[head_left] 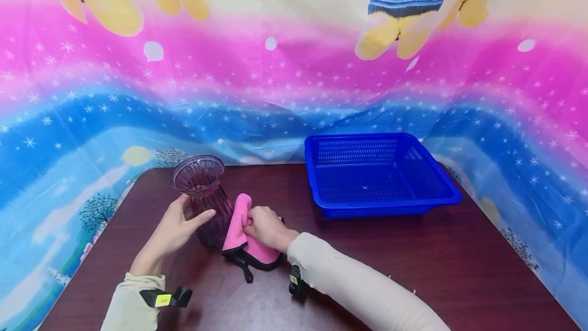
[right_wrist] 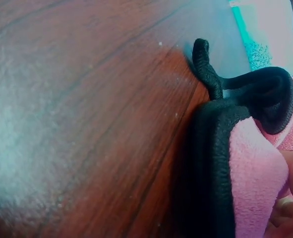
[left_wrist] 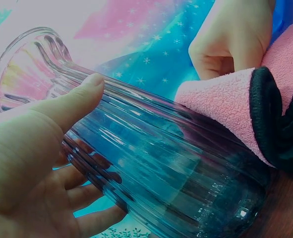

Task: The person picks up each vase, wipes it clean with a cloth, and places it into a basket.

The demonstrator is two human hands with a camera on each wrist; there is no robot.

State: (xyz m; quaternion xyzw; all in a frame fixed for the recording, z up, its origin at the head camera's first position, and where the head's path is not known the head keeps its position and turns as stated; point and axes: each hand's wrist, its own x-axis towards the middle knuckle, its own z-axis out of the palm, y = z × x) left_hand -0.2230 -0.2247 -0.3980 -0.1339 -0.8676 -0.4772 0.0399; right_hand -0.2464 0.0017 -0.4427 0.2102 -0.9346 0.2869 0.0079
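Observation:
A ribbed, purple-tinted glass vase [head_left: 213, 218] with a flared rim stands on the left part of the table, leaning slightly in the head view. My left hand [head_left: 176, 226] grips it below the rim, thumb on the near side and fingers behind, as the left wrist view [left_wrist: 42, 148] shows through the glass. Against the vase's right side lies a pink cloth [head_left: 259, 249] with black edging and a small black loop. My right hand [head_left: 268, 229] pinches the bunched cloth. In the right wrist view the cloth [right_wrist: 255, 178] hides most of that hand.
A blue plastic basket [head_left: 317, 183] with perforated walls stands at the back right of the dark reddish-brown table [head_left: 367, 264]. Behind the table hangs a printed curtain [head_left: 257, 80] in pink and blue. A small black device [head_left: 165, 298] is strapped at the left wrist.

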